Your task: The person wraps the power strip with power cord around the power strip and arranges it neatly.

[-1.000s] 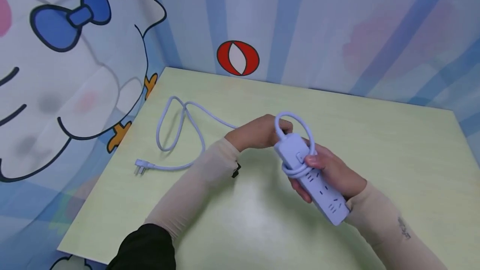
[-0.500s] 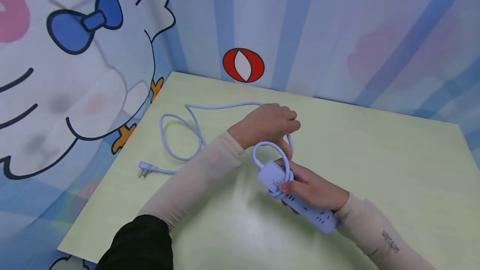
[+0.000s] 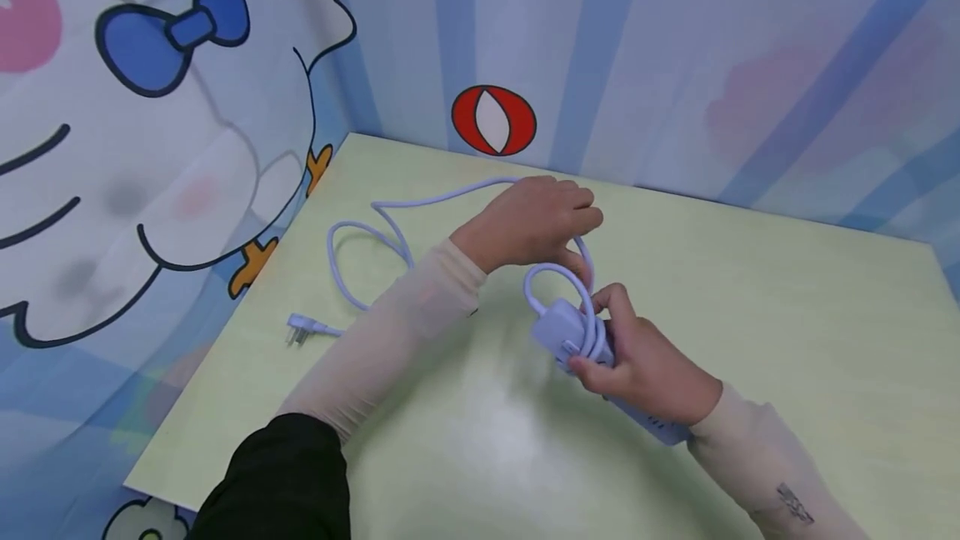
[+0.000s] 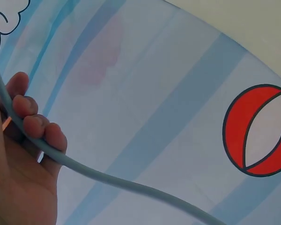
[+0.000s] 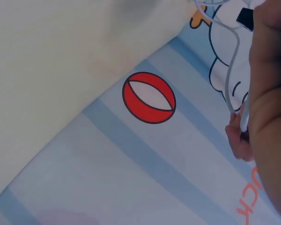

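My right hand (image 3: 648,369) grips a white power strip (image 3: 558,327) above the table, thumb on its top near the switch. Several turns of its cord (image 3: 592,332) wrap around the strip, with one loop standing up at the end. Beyond it, my left hand (image 3: 532,223) holds the free cord; in the left wrist view the fingers (image 4: 33,125) curl around the cord (image 4: 126,185). From there the cord trails left across the table in a loose loop to the three-pin plug (image 3: 303,326). The strip's socket face is mostly hidden under my right hand.
The pale yellow-green table (image 3: 787,298) meets a cartoon-printed backdrop (image 3: 660,65) along its back and left sides. The red-and-white ball (image 3: 493,121) is printed on that backdrop. My left forearm crosses over part of the loose cord.
The strip has shifted left and tilted, its sockets now mostly covered by my right hand. My left hand has risen into plain sight with the cord, drawing the loose cord toward the back.
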Tool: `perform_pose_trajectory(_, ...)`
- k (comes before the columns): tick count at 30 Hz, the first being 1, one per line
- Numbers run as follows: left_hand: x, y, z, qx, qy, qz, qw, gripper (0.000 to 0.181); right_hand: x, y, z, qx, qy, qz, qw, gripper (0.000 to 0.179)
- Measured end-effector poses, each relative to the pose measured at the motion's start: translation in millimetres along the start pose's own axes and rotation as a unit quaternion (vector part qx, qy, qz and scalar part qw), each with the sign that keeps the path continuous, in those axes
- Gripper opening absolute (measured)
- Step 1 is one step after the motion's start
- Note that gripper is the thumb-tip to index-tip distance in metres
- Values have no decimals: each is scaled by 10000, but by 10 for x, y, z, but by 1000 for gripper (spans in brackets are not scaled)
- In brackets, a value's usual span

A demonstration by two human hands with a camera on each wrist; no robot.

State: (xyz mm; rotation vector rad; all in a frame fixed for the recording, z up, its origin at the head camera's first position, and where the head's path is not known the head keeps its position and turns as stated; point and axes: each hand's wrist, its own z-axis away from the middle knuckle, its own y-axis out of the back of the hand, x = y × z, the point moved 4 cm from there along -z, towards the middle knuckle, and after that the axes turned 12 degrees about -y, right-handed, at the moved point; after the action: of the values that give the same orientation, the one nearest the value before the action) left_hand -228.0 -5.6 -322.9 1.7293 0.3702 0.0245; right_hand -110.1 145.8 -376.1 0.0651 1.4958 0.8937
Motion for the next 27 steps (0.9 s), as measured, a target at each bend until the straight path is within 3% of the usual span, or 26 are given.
perform_pose_trajectory(5, -78, 18, 6, -375, 296, 183, 9987, 63, 4, -2, -30, 324, 704, 559, 9954, 45)
perform_pose_trajectory(10, -147, 35, 56, -413, 549, -27, 9976, 65, 141, 26, -76, 563, 939, 1329, 9851, 52)
perform_pose_trajectory(14, -185, 41, 76, -425, 712, -131, 9965, 64, 269, 84, -159, 831, 506, 1444, 9847, 63)
perform_pose_trajectory(20, -198, 35, 101, -530, 854, -154, 9948, 57, 356, 176, -242, 973, -25, 1588, 9825, 48)
perform_pose_trajectory(24, -205, 65, 150, -708, 1035, -209, 9919, 57, 385, 216, -186, 1354, 298, 2208, 9654, 44)
perform_pose_trajectory(27, -206, 79, 151, -948, 1176, -162, 9884, 57, 362, 205, -169, 1832, 833, 2774, 9394, 45)
